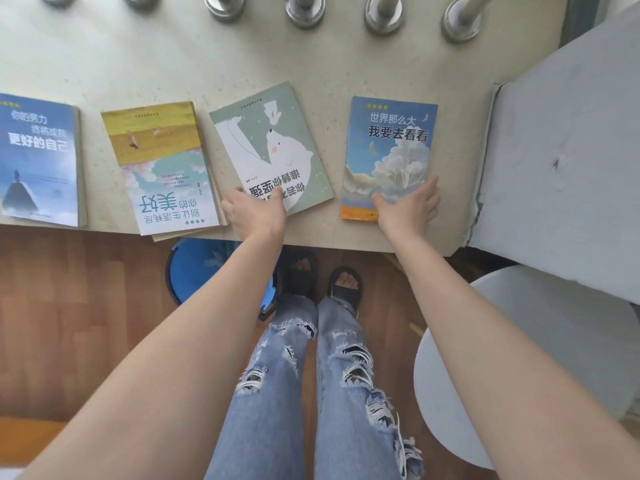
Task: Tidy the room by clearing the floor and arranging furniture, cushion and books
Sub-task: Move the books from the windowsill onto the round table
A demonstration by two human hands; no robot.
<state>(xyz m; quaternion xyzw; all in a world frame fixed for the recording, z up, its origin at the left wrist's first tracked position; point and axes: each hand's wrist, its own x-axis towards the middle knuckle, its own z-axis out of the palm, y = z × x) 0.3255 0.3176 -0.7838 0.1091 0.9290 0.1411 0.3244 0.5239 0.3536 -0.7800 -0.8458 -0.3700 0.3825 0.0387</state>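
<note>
Books (162,188) lie flat on the bench (104,64) in one row, covers up: mountain book (38,161), yellow-topped book (156,140), bear book (273,143), cloud book (391,147). The bear book sits skewed and, like the yellow-topped book, reads upside down to me. The yellow-topped book overhangs the bench edge, with something flat beneath it.

Step in hand, as I judge it: arranging the books.

My right hand (407,207) lies flat on the cloud book's near end, fingers straight. My left hand (254,211) rests on the bear book's near corner, thumb on the cover; whether its fingers grip the edge I cannot tell.

Next move calls for turning the bear book square and closing the gap between the two.
</note>
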